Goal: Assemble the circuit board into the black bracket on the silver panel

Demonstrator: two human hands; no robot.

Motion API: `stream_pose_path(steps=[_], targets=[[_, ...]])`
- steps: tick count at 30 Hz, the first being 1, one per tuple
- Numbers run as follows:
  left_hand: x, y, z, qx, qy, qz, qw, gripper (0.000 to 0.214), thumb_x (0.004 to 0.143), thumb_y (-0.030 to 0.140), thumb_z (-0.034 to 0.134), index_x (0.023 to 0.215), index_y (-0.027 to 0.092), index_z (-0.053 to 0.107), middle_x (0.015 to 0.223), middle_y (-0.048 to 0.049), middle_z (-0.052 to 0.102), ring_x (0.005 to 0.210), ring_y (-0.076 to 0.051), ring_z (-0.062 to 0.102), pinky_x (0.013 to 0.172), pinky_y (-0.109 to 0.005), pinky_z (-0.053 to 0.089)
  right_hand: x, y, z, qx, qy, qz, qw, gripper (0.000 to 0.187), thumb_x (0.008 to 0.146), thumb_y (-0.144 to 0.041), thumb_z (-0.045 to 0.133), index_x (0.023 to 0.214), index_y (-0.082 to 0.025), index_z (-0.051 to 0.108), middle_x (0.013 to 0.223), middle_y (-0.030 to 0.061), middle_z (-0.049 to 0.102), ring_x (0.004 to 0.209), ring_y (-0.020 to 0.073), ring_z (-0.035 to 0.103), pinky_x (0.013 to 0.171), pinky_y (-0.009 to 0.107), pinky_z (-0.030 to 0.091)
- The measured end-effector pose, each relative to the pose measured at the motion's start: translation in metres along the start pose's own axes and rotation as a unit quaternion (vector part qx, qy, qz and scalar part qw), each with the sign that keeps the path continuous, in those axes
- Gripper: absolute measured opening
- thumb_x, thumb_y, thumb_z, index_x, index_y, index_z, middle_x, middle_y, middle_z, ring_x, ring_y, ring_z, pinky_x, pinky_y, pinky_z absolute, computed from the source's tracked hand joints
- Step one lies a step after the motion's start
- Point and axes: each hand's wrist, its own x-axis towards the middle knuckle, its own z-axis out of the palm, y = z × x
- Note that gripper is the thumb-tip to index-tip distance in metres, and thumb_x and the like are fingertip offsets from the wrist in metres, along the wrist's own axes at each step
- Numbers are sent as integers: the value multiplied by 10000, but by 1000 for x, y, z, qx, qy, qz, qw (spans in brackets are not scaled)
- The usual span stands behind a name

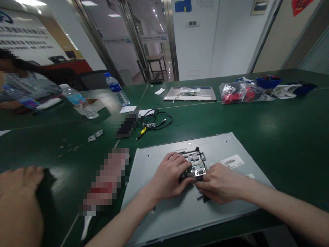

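Observation:
A large flat grey metal panel (154, 159), which looks like the back of a display screen, lies before me. On its middle sits a metal bracket (199, 173) with a connector port, next to a small circuit board and a dark cable. My left hand (173, 175) closes round the bracket's left end, thumb at its lower edge. At the right end, my right hand (221, 183) has its fingers bunched against the bracket's lower corner. What lies beneath those fingertips is partly hidden. A white barcode label (232, 161) is on the panel right of my hands.
Another person's hand (20, 202) rests at the left edge, near a blurred-out item (108, 181). Beyond are a coiled black cable (156, 120), water bottles (117, 89), a second panel (190, 93), a plastic bag with red things (244, 93) and blue bins (268, 82). A person sits far left.

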Motion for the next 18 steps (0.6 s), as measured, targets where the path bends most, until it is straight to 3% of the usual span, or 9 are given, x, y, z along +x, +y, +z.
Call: stream_pose_path(steps=[11,18], targets=[[-1,-3,9,-15,58,-31,998,250,838,304,659,1035,182,566,1020,-80,660,966,-261,591,899,-462,454,0,0,1,7,-10,4,1000,149,912,-245,501,849,-179,618,625,5,626,490,112,453,507,338,162],[-2,-2,12,-2,69,11,998,103,902,272,612,836,193,605,1049,-60,654,1001,-235,573,914,-434,442,1,-1,0,5,-22,9,1000,150,900,-237,514,832,-177,633,653,15,649,494,116,469,504,321,190]])
